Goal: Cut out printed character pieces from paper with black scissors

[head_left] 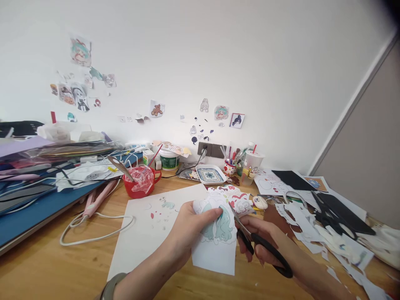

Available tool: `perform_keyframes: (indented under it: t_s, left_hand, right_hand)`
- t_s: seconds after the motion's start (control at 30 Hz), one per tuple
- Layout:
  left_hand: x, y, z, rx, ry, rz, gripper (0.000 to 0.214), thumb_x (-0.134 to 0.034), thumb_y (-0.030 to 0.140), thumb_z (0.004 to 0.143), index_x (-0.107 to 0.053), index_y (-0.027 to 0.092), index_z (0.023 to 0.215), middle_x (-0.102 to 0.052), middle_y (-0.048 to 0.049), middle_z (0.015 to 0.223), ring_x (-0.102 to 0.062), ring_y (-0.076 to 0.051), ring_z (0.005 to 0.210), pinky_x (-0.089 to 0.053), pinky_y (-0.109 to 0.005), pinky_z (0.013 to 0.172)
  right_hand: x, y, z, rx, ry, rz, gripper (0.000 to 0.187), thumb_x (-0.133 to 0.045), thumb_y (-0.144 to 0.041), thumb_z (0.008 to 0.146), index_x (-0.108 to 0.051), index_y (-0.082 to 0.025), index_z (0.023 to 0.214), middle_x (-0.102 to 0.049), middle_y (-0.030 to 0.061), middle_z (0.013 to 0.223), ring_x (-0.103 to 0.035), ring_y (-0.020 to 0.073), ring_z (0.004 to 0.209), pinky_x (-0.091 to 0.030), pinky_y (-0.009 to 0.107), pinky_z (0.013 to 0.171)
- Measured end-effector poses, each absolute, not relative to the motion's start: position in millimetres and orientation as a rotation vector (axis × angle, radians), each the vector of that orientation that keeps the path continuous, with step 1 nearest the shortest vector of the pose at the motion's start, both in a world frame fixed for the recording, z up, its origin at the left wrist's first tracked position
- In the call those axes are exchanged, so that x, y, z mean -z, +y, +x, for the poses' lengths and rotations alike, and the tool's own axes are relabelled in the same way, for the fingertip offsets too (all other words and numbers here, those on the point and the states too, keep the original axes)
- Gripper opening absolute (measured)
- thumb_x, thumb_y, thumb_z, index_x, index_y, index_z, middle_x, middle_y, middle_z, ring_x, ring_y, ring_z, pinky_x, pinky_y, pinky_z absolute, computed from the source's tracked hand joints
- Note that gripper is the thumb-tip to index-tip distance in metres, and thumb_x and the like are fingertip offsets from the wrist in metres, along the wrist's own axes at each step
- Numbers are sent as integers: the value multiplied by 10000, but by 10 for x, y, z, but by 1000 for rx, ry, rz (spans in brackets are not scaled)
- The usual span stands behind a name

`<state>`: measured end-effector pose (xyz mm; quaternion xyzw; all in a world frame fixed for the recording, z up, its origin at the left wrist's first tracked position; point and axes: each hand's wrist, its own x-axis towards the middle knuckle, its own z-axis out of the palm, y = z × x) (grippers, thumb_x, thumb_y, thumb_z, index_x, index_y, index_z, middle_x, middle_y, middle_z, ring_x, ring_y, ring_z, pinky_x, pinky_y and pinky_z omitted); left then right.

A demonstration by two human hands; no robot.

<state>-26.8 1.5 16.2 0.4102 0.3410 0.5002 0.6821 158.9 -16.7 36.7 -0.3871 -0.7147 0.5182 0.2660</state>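
The left hand (189,227) reached in from below with its thumb pressed flat over the front of a paper drawing (214,260), pinching it by its left side; a dark band (114,286) circled that wrist. The right hand (276,235) was curled around the black handles of the scissors (245,241), whose blades slanted up and left along the drawing's right edge. The drawing, with teal shapes on white, was held between the two hands, above a wooden tabletop (78,266). Beneath and left of the left hand lay a large white sheet (134,243) dotted with small cutouts; farther left, a blue surface (62,200) carried cables and clutter. Beyond the hands rose a white wall (265,62) with pictures stuck on it. Counted, there was one red mug (140,185) ahead and left of the left hand, one patterned tray (211,175) straight beyond the hands, one drink cup (252,160) with a red straw ahead of the right hand, and two black sheets (291,180) past it to the right, near many paper scraps (308,223).
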Motion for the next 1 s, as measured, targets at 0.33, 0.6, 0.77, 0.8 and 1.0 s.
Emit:
perform_keyframes:
  t_s: [0.33,0.6,0.77,0.8,1.0]
  left_hand:
    - [-184,-3,-268,-1129,769,919,219,-660,272,673,-652,99,807,-693,-107,719,-638,-184,617,-500,-261,581]
    - [-181,2,-261,-1123,761,923,248,-655,254,678,-656,88,862,-692,-111,720,-637,-183,610,-503,-267,579]
    - [-177,9,-278,-1126,750,930,227,-664,254,675,-656,102,843,-693,-92,710,-630,-162,593,-499,-243,562]
    - [-178,10,-283,-1124,745,934,229,-667,256,672,-656,104,842,-693,-92,715,-631,-162,597,-499,-241,562]
    - [-195,22,-303,-1099,755,954,243,-677,257,659,-657,109,850,-695,-89,713,-627,-162,565,-492,-232,522]
  right_hand:
    - [-412,-183,1574,-1381,-1951,-1077,450,-530,-586,717,-519,-181,911,-538,24,752,-465,163,662,-378,278,570]
    - [-375,-165,1591,-1360,-1960,-1093,335,-562,-457,726,-489,-184,906,-536,6,723,-454,154,631,-372,270,564]
    - [-371,-160,1601,-1394,-1940,-1119,373,-579,-490,697,-501,-194,909,-526,-3,694,-464,153,615,-371,260,533]
    - [-378,-161,1598,-1405,-1930,-1114,405,-587,-522,681,-506,-194,905,-522,-5,687,-465,152,609,-373,259,525]
    - [-427,-165,1574,-1426,-1898,-1112,564,-561,-706,570,-552,-183,782,-498,-7,643,-446,145,579,-374,265,517]
